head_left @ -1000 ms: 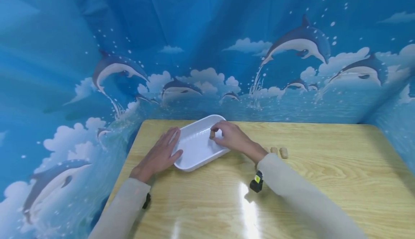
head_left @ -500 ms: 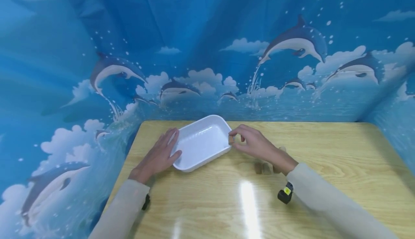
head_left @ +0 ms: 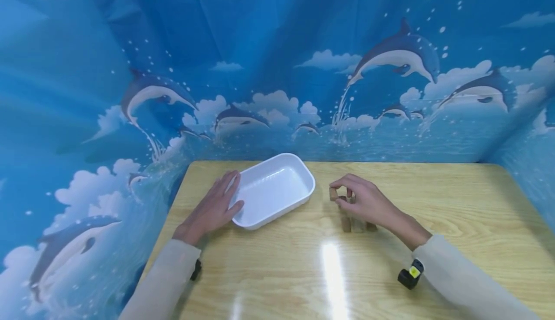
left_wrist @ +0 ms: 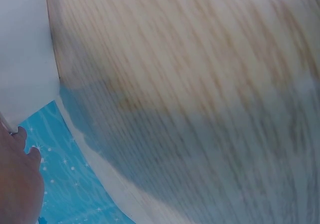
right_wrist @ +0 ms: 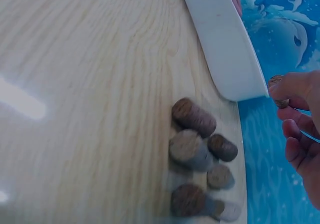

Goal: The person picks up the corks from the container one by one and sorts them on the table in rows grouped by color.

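A white rectangular tray (head_left: 269,194) sits slanted on the table. My left hand (head_left: 210,209) rests on its left rim, the fingers fairly straight and the thumb spread apart. To the right of the tray, my right hand (head_left: 368,204) pinches a small brown cork (head_left: 333,194) between thumb and fingertips. Below that hand stands a cluster of several corks, darker and lighter, partly hidden by it in the head view. The right wrist view shows them plainly, among them a dark brown cork (right_wrist: 194,117) and a paler, wider cork (right_wrist: 190,149).
The wooden table (head_left: 269,272) has a bright glare streak across its front. Behind and beside it hangs a blue curtain (head_left: 277,69) printed with dolphins and clouds. A small black wrist camera (head_left: 410,274) is strapped at the right sleeve.
My right hand has drawn back from over the tray to the right, still pinching a cork, and now hovers by the cluster. The left hand and the tray stay put.
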Tool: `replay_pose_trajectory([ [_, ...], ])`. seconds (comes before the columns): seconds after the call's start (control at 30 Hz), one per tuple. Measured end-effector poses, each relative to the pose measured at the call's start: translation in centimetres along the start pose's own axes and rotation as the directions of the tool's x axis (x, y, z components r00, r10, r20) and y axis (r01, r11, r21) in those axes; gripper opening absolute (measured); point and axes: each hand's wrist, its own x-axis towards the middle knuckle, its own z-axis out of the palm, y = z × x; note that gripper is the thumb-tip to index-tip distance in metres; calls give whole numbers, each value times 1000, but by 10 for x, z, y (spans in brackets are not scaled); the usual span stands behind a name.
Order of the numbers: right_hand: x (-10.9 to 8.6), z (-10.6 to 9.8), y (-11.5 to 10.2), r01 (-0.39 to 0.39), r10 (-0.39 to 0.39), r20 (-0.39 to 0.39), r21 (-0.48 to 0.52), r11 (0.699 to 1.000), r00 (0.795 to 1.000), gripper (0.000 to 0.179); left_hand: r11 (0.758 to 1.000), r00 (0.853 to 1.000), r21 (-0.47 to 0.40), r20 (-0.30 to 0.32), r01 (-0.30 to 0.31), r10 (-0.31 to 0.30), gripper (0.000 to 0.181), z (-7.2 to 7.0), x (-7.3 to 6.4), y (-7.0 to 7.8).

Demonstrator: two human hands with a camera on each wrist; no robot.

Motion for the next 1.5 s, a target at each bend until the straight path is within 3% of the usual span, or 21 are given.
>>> replay_pose_trajectory([
  [0.5,-52,-14,26,-47,43,-99,-37,998,994,37,1000,1000,7,-6,10,-10,84,0,2,1],
  [0.73,-73,-19,37,-119,115,-122,-29,992,986,38,1000,1000,-2,5,18,-18,84,1,2,0],
  [1.0,-88,-23,48,-116,111,-161,-21,993,981,40,999,999,-7,12,32,-32,85,0,1,1],
  [1.5,-116,-12,66,-147,141,-155,-23,989,978,45,1000,1000,-3,-1,22,-22,83,1,1,2],
])
